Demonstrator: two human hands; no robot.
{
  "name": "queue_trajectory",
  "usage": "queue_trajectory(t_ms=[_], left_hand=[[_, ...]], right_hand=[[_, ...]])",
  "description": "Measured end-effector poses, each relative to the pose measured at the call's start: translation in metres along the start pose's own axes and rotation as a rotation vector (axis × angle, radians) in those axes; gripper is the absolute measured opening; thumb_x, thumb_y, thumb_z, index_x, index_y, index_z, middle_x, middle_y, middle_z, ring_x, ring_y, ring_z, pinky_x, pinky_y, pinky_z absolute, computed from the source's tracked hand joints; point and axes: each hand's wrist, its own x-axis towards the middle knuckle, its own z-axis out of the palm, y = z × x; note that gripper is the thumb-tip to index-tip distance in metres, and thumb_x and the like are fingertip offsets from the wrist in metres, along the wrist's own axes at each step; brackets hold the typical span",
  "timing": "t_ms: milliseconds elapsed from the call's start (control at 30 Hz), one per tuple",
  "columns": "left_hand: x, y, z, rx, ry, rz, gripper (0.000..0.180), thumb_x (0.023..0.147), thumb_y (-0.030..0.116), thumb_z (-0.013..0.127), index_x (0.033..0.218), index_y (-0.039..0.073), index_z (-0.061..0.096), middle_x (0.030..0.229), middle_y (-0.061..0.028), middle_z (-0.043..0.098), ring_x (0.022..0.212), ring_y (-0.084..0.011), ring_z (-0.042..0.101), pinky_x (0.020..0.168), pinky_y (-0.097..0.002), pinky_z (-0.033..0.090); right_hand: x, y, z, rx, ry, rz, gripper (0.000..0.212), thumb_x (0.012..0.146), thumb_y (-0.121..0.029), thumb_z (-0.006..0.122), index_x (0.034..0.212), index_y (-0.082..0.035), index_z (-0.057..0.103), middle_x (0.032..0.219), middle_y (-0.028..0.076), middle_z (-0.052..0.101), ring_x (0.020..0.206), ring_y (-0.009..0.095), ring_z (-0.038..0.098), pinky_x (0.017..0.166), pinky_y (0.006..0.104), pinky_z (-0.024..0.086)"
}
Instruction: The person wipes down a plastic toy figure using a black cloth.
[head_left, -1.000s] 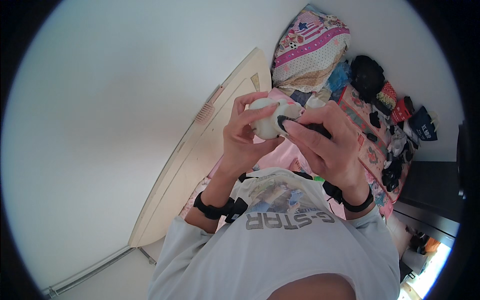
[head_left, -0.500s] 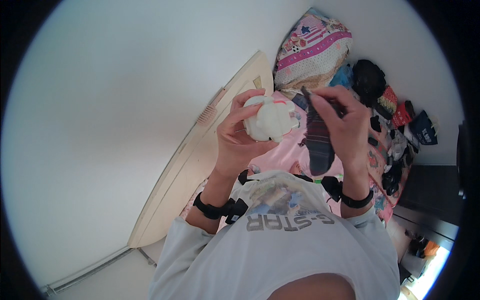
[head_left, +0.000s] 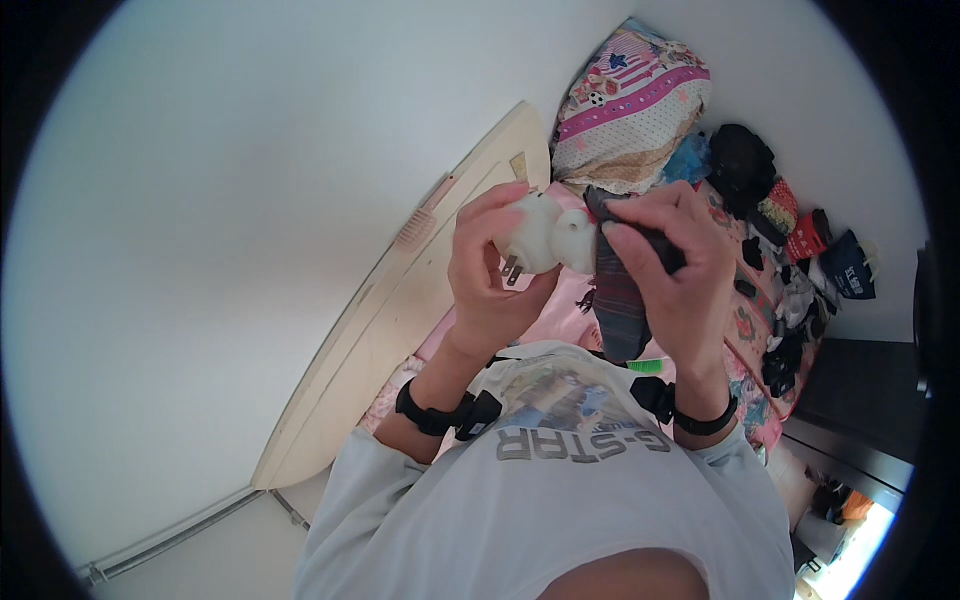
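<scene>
My left hand [head_left: 483, 285] is closed around a white, rounded plug-in night light [head_left: 535, 235] shaped like a small figure, held up in front of my chest. Two metal prongs stick out of its body on the side toward me. In my right hand [head_left: 682, 265], thumb and fingers pinch a dark grey striped sock [head_left: 620, 310], whose lower part hangs down. The sock's upper part meets the right end of the night light and covers some of it.
Left of my hands stands a cream headboard [head_left: 400, 300] with a pink comb [head_left: 415, 228] at its edge. Pink bedding [head_left: 560, 320] lies below. Beyond are a patterned bundle [head_left: 635, 110], a black bag [head_left: 740, 165], a red bag [head_left: 806, 232] and a navy bag [head_left: 848, 265]. Dark furniture [head_left: 850, 400] stands right.
The night light has been turned in my left hand, so its prongs now show. My right hand has brought the sock left, from beside the night light onto its end.
</scene>
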Motion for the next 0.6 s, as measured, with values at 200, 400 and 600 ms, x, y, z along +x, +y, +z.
queue_trajectory(t_ms=[200,400,600], left_hand=[[0.005,0.011,-0.003,-0.129,0.009,-0.116,0.075,0.066,-0.017,0.076,0.129,0.006,0.042,0.141,-0.0191,0.045,0.130,-0.0288,0.052,0.104,-0.0406,0.050],[0.006,0.014,-0.004,-0.203,0.014,-0.300,0.078,0.064,-0.014,0.081,0.131,0.002,0.045,0.137,-0.0146,0.049,0.125,-0.0237,0.055,0.100,-0.0363,0.051],[0.012,0.015,-0.005,-0.503,0.095,-0.515,0.081,0.064,-0.016,0.080,0.134,0.003,0.043,0.139,-0.0136,0.047,0.126,-0.0238,0.055,0.102,-0.0364,0.051]], right_hand=[[-0.009,0.003,0.005,-0.129,0.022,-0.436,0.026,0.074,0.001,0.080,0.099,-0.004,0.073,0.088,0.006,0.061,0.071,0.020,0.057,0.062,0.0298,0.046],[-0.003,0.006,0.000,-0.187,-0.130,-0.613,0.028,0.069,0.002,0.081,0.095,-0.003,0.072,0.087,0.006,0.061,0.078,0.025,0.060,0.064,0.0334,0.048],[-0.009,0.010,-0.016,-0.129,-0.086,-0.375,0.020,0.076,0.004,0.076,0.095,-0.001,0.071,0.091,0.008,0.061,0.080,0.023,0.062,0.066,0.0328,0.050]])
